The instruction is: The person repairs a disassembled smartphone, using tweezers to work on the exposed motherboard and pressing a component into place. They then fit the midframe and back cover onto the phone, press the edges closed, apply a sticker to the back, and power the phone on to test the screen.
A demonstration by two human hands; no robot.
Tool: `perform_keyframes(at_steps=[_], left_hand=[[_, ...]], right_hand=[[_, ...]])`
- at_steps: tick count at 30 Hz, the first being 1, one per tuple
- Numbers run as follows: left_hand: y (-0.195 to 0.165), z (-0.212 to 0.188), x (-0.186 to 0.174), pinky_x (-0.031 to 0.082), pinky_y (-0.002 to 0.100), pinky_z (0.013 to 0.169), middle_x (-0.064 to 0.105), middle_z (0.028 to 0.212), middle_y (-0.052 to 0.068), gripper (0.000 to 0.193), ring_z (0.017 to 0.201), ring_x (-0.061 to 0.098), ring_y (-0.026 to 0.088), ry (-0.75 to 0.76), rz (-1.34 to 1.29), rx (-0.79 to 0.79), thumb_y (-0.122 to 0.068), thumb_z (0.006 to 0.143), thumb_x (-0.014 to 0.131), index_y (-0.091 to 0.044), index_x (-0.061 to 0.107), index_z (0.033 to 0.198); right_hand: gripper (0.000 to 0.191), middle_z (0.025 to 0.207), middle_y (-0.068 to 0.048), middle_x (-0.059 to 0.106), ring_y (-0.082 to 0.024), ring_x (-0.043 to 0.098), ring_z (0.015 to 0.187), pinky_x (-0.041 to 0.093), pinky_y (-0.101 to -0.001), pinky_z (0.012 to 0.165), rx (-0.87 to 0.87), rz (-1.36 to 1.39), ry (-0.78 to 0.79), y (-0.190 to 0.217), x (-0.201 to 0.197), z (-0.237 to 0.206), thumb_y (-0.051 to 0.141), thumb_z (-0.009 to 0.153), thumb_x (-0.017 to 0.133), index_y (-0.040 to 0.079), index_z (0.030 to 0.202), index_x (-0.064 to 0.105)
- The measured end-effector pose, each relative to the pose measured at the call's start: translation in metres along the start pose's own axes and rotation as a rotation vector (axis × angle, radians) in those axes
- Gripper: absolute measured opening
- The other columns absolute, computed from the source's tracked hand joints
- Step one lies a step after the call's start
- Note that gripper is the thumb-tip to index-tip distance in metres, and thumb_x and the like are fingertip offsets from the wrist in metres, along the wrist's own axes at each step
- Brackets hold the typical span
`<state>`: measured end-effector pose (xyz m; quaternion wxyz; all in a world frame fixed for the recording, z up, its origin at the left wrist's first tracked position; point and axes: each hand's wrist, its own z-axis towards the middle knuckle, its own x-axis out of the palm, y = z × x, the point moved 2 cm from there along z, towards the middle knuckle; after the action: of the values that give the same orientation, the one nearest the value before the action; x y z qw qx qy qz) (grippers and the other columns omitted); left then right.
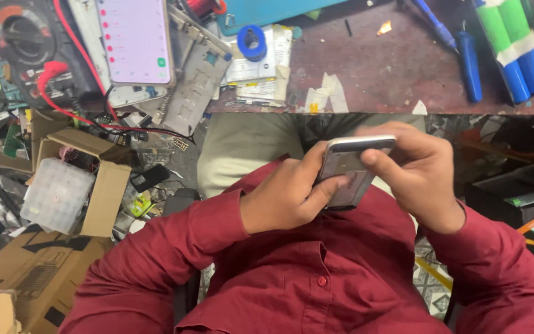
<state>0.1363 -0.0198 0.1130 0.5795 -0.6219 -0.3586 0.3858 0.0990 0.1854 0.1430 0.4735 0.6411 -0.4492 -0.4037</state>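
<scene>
Head view: a silver phone (pixel 352 170) sits over the person's lap, below the desk (pixel 390 68) edge, pinched between both hands. Left hand (pixel 288 195) wraps its side, thumb pressed on the face. Right hand (pixel 415 176) curls over the top end, thumb on the face too. Another phone (pixel 134 40), lit, lies on the desk, blue screwdrivers (pixel 468 65) farther right.

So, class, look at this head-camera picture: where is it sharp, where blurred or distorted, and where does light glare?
Head view: the phone held in the left hand and right hand is fairly sharp; the lit screen on the workbench is washed out; the multimeter bends with wide-angle distortion; the cardboard box looks soft.
</scene>
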Motion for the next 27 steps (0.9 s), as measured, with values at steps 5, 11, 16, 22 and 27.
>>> perform_keyframes(at_steps=[5,11,16,22,27], left_hand=[[0.002,0.003,0.005,0.060,0.041,0.078,0.074,0.104,0.023,0.044,0.095,0.077,0.038,0.010,0.000,0.010,-0.019,0.107,0.060,0.000,0.042,0.143],[-0.001,0.007,0.011,0.059,0.035,0.067,0.075,0.089,0.019,0.044,0.077,0.079,0.030,-0.004,0.021,-0.130,-0.018,0.102,0.064,-0.004,0.051,0.142],[-0.015,0.011,0.007,0.060,0.033,0.075,0.074,0.107,0.016,0.041,0.094,0.078,0.028,-0.109,0.091,0.086,-0.015,0.105,0.067,-0.009,0.056,0.143],[-0.023,0.015,-0.007,0.056,0.028,0.084,0.070,0.111,0.010,0.027,0.095,0.071,0.021,-0.234,0.123,0.121,-0.011,0.108,0.064,-0.009,0.062,0.135],[-0.024,0.016,-0.017,0.055,0.029,0.079,0.068,0.107,0.010,0.029,0.092,0.068,0.021,-0.264,0.154,0.132,-0.009,0.105,0.068,-0.010,0.066,0.134]], right_hand=[[0.020,0.101,-0.005,0.070,-0.010,0.065,0.091,0.052,-0.0232,0.078,-0.069,-0.012,0.063,-0.015,-0.008,-0.003,0.007,0.098,0.073,-0.005,0.114,0.072],[0.017,0.089,-0.006,0.067,-0.010,0.058,0.076,0.046,-0.0249,0.072,-0.182,-0.121,0.021,-0.019,-0.013,-0.006,0.009,0.097,0.076,-0.005,0.106,0.073],[0.014,0.085,-0.006,0.069,-0.010,0.062,0.077,0.047,-0.0221,0.070,-0.280,-0.214,0.010,-0.012,-0.020,-0.006,0.008,0.098,0.076,-0.002,0.106,0.072],[0.019,0.098,-0.008,0.069,-0.013,0.064,0.087,0.050,-0.0246,0.077,-0.281,-0.228,0.013,-0.013,-0.011,-0.003,0.003,0.098,0.074,-0.001,0.115,0.068],[0.026,0.098,-0.009,0.069,-0.017,0.066,0.085,0.050,-0.0265,0.075,-0.310,-0.391,0.049,-0.011,-0.001,0.003,-0.002,0.094,0.076,0.001,0.118,0.068]])
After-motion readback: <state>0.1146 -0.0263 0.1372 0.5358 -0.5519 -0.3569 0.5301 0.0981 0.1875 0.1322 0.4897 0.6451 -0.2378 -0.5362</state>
